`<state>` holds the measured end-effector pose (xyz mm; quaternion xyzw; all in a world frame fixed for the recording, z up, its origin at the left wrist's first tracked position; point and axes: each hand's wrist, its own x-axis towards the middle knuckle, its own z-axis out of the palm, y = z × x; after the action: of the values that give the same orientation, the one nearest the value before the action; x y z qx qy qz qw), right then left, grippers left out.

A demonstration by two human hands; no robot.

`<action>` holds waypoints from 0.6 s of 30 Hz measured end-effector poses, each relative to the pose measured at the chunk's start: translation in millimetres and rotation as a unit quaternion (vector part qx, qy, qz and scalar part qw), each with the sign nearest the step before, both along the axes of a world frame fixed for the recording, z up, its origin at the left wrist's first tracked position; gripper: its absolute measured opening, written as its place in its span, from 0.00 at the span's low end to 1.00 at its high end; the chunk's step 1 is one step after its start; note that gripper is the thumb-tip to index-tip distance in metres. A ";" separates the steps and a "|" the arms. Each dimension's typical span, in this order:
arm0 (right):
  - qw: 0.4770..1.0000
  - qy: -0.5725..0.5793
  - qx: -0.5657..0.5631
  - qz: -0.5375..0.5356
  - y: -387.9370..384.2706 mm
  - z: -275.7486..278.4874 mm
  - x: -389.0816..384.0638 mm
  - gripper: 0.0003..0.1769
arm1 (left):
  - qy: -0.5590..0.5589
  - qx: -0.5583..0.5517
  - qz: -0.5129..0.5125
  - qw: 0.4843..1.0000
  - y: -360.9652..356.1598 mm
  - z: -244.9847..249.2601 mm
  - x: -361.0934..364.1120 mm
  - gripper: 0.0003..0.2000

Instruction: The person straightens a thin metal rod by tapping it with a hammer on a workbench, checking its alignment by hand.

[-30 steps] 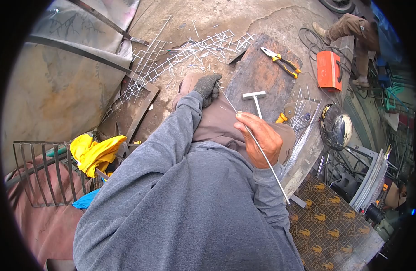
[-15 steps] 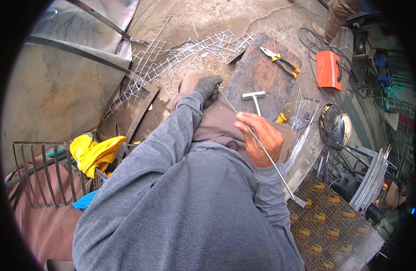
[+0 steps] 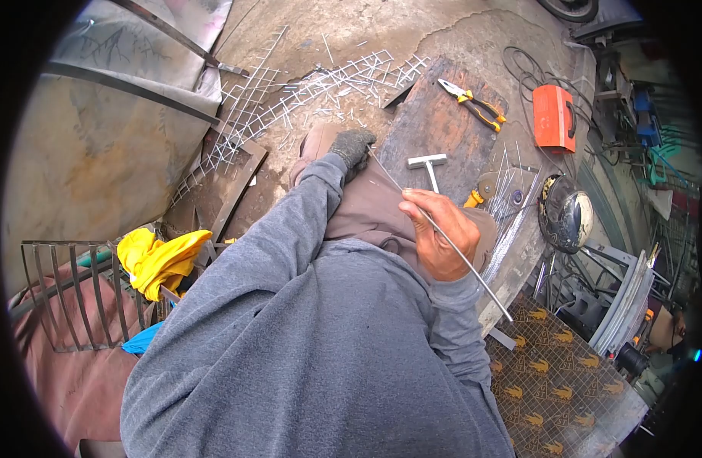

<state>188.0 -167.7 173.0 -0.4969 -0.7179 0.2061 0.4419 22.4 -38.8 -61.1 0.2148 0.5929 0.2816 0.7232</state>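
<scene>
A thin straight metal rod runs diagonally across my lap. My right hand, bare, pinches it between thumb and fingers around its middle, and its lower end points down to the right. My left hand wears a dark grey glove and is closed at the rod's upper end, over my left knee; its fingertips are partly hidden. Just past my right hand a T-shaped metal hammer lies on a worn wooden board. Yellow-and-black pliers lie farther up the same board.
Cut wire mesh and loose wire pieces litter the ground ahead. To the right are a bundle of thin rods, an orange metal box, a dark helmet and a patterned board. A yellow cloth hangs at left.
The rod's lower end has swung slightly up and right, and my right hand has shifted a little down and right along with it. A person's leg at the top right has left the view.
</scene>
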 end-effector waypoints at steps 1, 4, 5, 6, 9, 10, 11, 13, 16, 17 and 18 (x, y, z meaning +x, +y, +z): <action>1.000 0.004 -0.001 0.000 0.5 0.2 0.7 0.11 | 0.000 0.000 0.000 1.000 -0.1 0.0 -0.3 0.12; 1.000 -0.010 -0.003 0.004 0.3 1.9 2.1 0.11 | 0.030 0.005 -0.033 0.999 -0.5 6.7 -1.3 0.12; 1.000 -0.010 -0.003 0.004 0.3 2.4 2.1 0.11 | 0.030 0.018 -0.039 0.999 -0.9 7.2 -1.8 0.12; 1.000 0.000 -0.015 -0.005 0.1 2.8 2.2 0.10 | 0.030 0.031 -0.045 0.998 -1.5 7.6 -1.7 0.13; 0.999 0.013 -0.028 -0.014 0.7 1.1 4.9 0.10 | 0.021 0.029 -0.039 0.999 -2.1 14.2 -2.0 0.13; 0.999 0.017 -0.029 -0.015 0.8 0.4 5.8 0.10 | 0.022 0.029 -0.039 0.999 -2.1 13.6 -2.2 0.13; 0.999 0.017 -0.029 -0.016 0.9 1.2 5.4 0.10 | 0.024 0.031 -0.042 0.998 -1.8 11.8 -2.0 0.13; 1.000 0.005 -0.028 -0.012 1.2 4.6 5.3 0.09 | 0.027 0.032 -0.044 0.998 -0.3 -2.4 -1.7 0.12; 0.998 0.005 -0.056 -0.027 2.3 8.8 6.6 0.10 | 0.073 0.153 -0.123 0.978 1.2 -19.7 -4.3 0.11; 0.998 0.005 -0.056 -0.026 2.7 8.2 6.6 0.10 | 0.036 0.091 -0.078 0.992 -2.1 3.3 -1.9 0.10; 0.999 0.003 -0.042 -0.023 3.4 6.9 6.5 0.10 | -0.001 0.029 -0.033 0.999 -3.8 17.1 -0.3 0.09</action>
<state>194.5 -164.3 179.9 -0.5306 -0.6959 0.2271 0.4273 22.1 -42.5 -44.0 0.2547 0.5760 0.2755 0.7262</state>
